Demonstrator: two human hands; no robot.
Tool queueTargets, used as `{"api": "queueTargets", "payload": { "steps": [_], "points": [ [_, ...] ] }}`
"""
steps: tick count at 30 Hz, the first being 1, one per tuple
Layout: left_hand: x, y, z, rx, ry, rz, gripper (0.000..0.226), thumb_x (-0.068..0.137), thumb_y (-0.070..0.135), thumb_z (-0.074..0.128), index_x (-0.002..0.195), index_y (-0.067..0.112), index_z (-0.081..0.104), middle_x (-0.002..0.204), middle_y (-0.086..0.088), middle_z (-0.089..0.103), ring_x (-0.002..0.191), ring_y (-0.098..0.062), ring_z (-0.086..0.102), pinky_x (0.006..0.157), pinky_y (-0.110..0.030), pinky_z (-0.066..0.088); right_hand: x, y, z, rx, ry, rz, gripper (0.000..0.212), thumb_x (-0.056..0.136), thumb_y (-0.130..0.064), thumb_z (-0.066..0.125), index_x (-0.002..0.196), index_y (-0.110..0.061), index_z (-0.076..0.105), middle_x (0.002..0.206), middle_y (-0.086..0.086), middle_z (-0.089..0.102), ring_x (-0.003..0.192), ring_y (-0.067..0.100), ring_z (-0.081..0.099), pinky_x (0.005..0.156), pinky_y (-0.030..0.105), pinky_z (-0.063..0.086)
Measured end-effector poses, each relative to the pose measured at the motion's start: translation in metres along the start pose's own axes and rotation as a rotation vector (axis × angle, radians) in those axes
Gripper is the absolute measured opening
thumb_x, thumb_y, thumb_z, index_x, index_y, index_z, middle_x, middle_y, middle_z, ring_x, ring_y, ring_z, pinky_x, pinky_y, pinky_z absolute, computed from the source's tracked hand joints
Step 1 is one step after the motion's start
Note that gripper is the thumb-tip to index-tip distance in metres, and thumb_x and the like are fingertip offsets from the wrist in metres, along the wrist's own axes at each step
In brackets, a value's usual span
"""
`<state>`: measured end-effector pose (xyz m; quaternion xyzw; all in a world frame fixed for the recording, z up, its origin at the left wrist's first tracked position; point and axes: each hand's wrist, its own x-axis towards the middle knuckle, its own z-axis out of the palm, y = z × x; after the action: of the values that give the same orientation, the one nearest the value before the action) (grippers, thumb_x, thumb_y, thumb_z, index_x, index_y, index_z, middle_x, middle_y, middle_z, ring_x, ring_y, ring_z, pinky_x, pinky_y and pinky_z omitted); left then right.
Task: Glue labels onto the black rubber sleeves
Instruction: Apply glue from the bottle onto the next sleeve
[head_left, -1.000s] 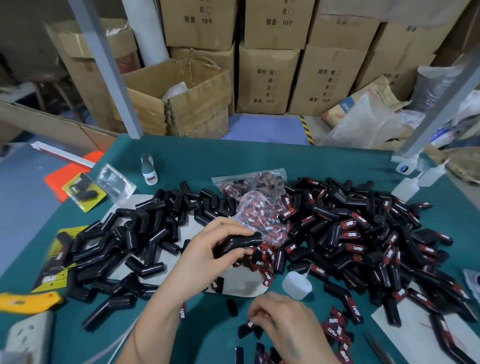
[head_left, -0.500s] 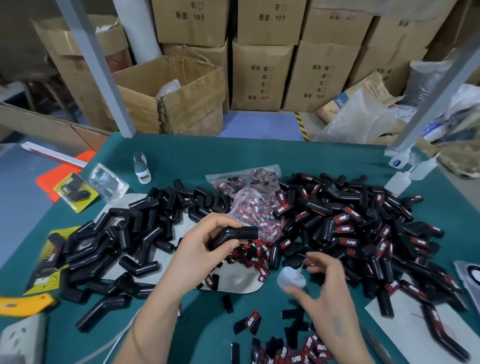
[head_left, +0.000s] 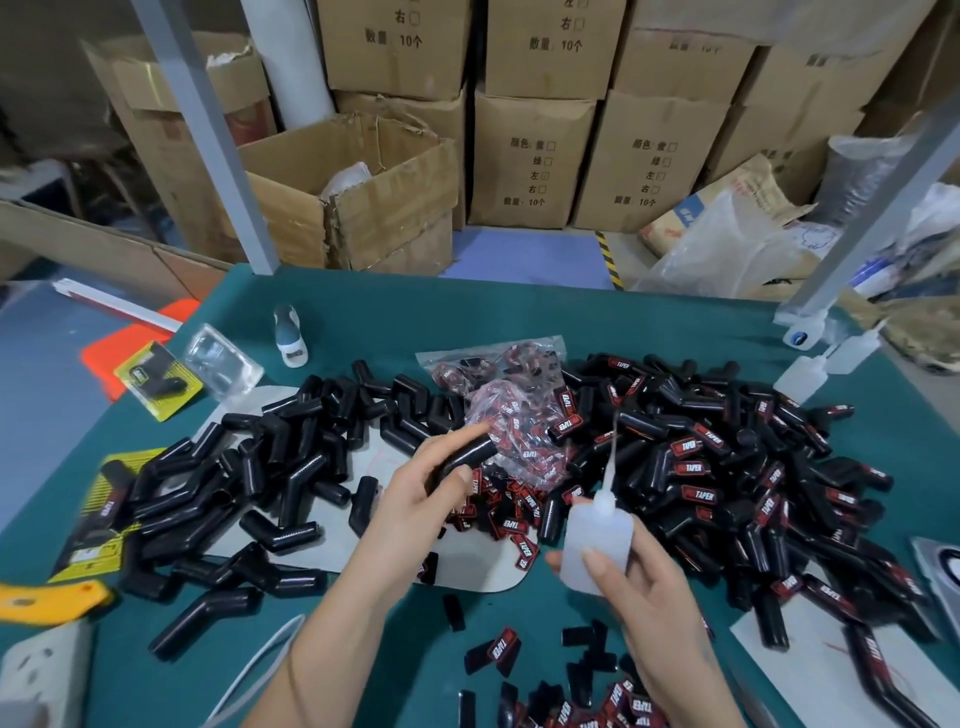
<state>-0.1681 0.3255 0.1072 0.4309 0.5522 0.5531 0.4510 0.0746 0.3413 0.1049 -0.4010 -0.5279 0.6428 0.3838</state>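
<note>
Nearest the table's front edge, loose red-and-black printed labels (head_left: 492, 650) lie scattered on the teal felt-covered table (head_left: 519, 322), none of them in a hand yet. Just beyond them the right hand (head_left: 641, 597) grips a small translucent white plastic glue bottle (head_left: 597, 540), fingers and thumb curled round its body, its long thin needle nozzle (head_left: 609, 452) pointing up and away. To its left, the left hand (head_left: 415, 499) holds one bent black rubber sleeve (head_left: 464, 456): the thumb presses its near side, the forefinger lies stretched along its top, and the sleeve's open end juts out past the fingertips toward the table's far edge. The nozzle tip stands apart from the sleeve, to its right. The likely trouble is in the squeeze: too firm a press could flood the sleeve and run glue onto the forefinger lying on it, or drip onto the labelled black sleeve pile (head_left: 727, 467) at the right side. Farther back lie the clear plastic bag of labels (head_left: 506, 415) and the unlabelled black sleeve heap (head_left: 291, 457) toward the left edge.
</note>
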Motion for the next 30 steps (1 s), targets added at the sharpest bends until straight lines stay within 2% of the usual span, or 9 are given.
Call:
{"api": "queueTargets", "payload": {
  "steps": [2, 4, 6, 8, 11, 15, 24, 28, 30],
  "points": [
    [-0.001, 0.001, 0.000, -0.179, -0.036, -0.046, 0.044, 0.107, 0.015, 0.048, 0.141, 0.038, 0.066, 0.123, -0.010, 0.066, 0.097, -0.021, 0.050, 0.094, -0.035, 0.041, 0.008, -0.014, 0.004, -0.006, 0.018, -0.034, 0.050, 0.076, -0.056, 0.084, 0.122, -0.042, 0.072, 0.111, 0.009, 0.075, 0.101, 0.028, 0.075, 0.089, 0.038, 0.061],
    [-0.003, 0.004, -0.002, -0.368, -0.086, -0.059, 0.049, 0.101, 0.013, 0.046, 0.144, 0.028, 0.065, 0.124, -0.003, 0.068, 0.094, -0.018, 0.050, 0.088, -0.027, 0.046, 0.018, -0.028, 0.005, 0.079, 0.037, -0.086, 0.048, 0.073, -0.050, 0.088, 0.118, -0.038, 0.074, 0.104, 0.009, 0.077, 0.087, 0.023, 0.075, 0.078, 0.030, 0.062],
    [-0.005, 0.008, -0.001, -0.457, -0.153, -0.029, 0.051, 0.101, 0.008, 0.049, 0.148, 0.024, 0.061, 0.134, -0.001, 0.067, 0.095, -0.015, 0.054, 0.087, -0.023, 0.050, 0.025, -0.034, 0.005, 0.218, 0.043, -0.110, 0.053, 0.067, -0.049, 0.095, 0.112, -0.030, 0.075, 0.097, 0.008, 0.075, 0.078, 0.020, 0.070, 0.071, 0.026, 0.059],
    [-0.006, 0.011, 0.001, -0.493, -0.186, 0.008, 0.055, 0.100, 0.003, 0.053, 0.151, 0.023, 0.057, 0.147, -0.005, 0.062, 0.100, -0.014, 0.058, 0.094, -0.024, 0.051, 0.025, -0.030, 0.005, 0.365, 0.061, -0.107, 0.046, 0.068, -0.037, 0.096, 0.109, -0.026, 0.076, 0.095, 0.004, 0.073, 0.074, 0.015, 0.067, 0.066, 0.024, 0.057],
    [-0.003, 0.009, 0.003, -0.506, -0.142, -0.001, 0.057, 0.097, 0.000, 0.058, 0.149, 0.023, 0.060, 0.146, -0.010, 0.062, 0.116, -0.020, 0.063, 0.105, -0.027, 0.049, 0.020, -0.011, 0.004, 0.553, 0.128, -0.008, 0.042, 0.071, -0.023, 0.089, 0.112, -0.022, 0.078, 0.097, 0.003, 0.071, 0.070, 0.009, 0.061, 0.062, 0.023, 0.054],
    [-0.001, 0.005, 0.004, -0.452, -0.126, -0.032, 0.057, 0.095, 0.002, 0.067, 0.146, 0.027, 0.062, 0.139, -0.008, 0.066, 0.132, -0.033, 0.063, 0.112, -0.033, 0.049, 0.024, 0.005, 0.007, 0.621, 0.171, 0.077, 0.061, 0.062, -0.034, 0.101, 0.117, -0.020, 0.078, 0.100, 0.003, 0.069, 0.072, 0.009, 0.058, 0.061, 0.023, 0.053],
    [0.006, 0.019, 0.000, -0.335, -0.105, -0.027, 0.065, 0.085, 0.012, 0.082, 0.142, 0.037, 0.064, 0.117, 0.001, 0.069, 0.113, -0.032, 0.073, 0.098, -0.030, 0.056, 0.056, 0.000, 0.011, 0.686, 0.108, 0.078, 0.052, 0.068, -0.028, 0.099, 0.115, -0.020, 0.079, 0.106, 0.003, 0.070, 0.070, 0.007, 0.052, 0.056, 0.019, 0.045],
    [0.005, 0.021, -0.004, -0.271, -0.123, -0.054, 0.067, 0.075, 0.019, 0.088, 0.134, 0.037, 0.063, 0.119, -0.011, 0.055, 0.109, -0.035, 0.074, 0.098, -0.033, 0.057, 0.056, -0.025, 0.001, 0.576, 0.086, -0.030, 0.053, 0.074, -0.039, 0.094, 0.121, -0.020, 0.075, 0.091, -0.002, 0.065, 0.059, 0.006, 0.042, 0.047, 0.017, 0.038],
    [0.004, 0.021, -0.005, -0.220, -0.129, -0.055, 0.066, 0.071, 0.021, 0.089, 0.127, 0.040, 0.060, 0.112, -0.005, 0.063, 0.105, -0.033, 0.075, 0.093, -0.034, 0.059, 0.051, -0.037, -0.003, 0.485, 0.092, -0.080, 0.050, 0.074, -0.046, 0.092, 0.115, -0.023, 0.074, 0.081, -0.004, 0.058, 0.052, 0.004, 0.037, 0.043, 0.015, 0.035]
  ]
}}
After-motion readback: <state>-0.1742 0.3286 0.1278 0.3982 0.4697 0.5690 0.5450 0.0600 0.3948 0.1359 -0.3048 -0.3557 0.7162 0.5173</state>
